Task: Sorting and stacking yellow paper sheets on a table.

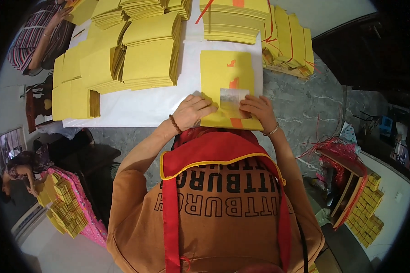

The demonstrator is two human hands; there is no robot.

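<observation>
At the table's near edge lies a stack of yellow paper (211, 73) with orange patches down its middle. A small silvery rectangular sheet (230, 98) rests across its lower half. My left hand (192, 110) is closed at the stack's left edge, its bent fingertips over the yellow paper and its thumb side hard to see. On the other side, my right hand (260, 112) has its fingers curled over the right edge of the silvery sheet. What lies under those fingers is partly hidden.
Piles of folded yellow paper (150, 63) cover the white table (132, 111) at left. Another tall pile (234, 27) stands beyond the stack. Red-tied bundles (290, 41) sit right of the table. Red strings (337, 159) drape a wooden stand. Other people (43, 34) work at left.
</observation>
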